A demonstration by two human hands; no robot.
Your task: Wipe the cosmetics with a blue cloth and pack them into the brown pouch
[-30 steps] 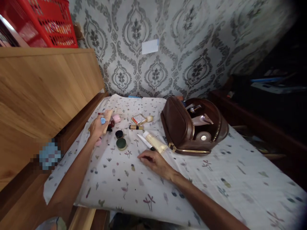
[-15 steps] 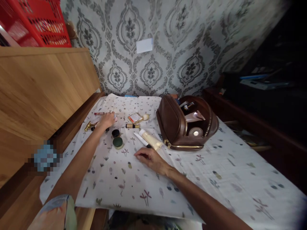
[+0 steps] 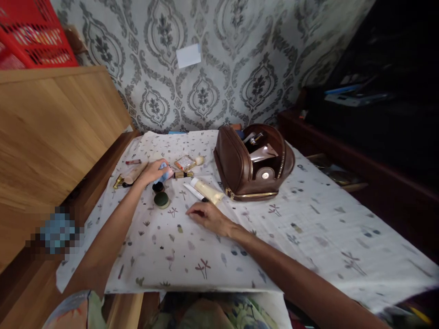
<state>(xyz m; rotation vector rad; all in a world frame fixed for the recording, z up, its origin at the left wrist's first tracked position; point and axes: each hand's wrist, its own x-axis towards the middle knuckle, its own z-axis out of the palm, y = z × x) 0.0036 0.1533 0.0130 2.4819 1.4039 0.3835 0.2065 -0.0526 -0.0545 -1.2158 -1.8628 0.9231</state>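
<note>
My left hand (image 3: 152,171) is closed round a small light-blue and pink item (image 3: 163,172) whose kind I cannot make out; it is just above or on the cloth. Close to it lie a gold-and-black tube (image 3: 183,175), a dark-lidded jar (image 3: 158,187) and a green-lidded jar (image 3: 161,199). My right hand (image 3: 209,217) rests on the cloth with loosely bent fingers and nothing in them. Just beyond it lie a cream squeeze tube (image 3: 207,190) and a slim white tube (image 3: 194,191). A brown makeup bag (image 3: 231,160) stands unzipped, with a pink tube (image 3: 264,153) inside.
A patterned white cloth (image 3: 240,269) covers the table. At the back lie a square glittery compact (image 3: 184,162) and a small round-topped bottle (image 3: 199,160). Behind my left hand are a red tube (image 3: 133,161) and a gold tube (image 3: 118,181). A wooden cabinet (image 3: 61,119) borders the left.
My left hand has moved a little right and nearer, carrying the light-blue and pink item out from among the things at left. My right hand stays by the tubes. The view has shifted slightly.
</note>
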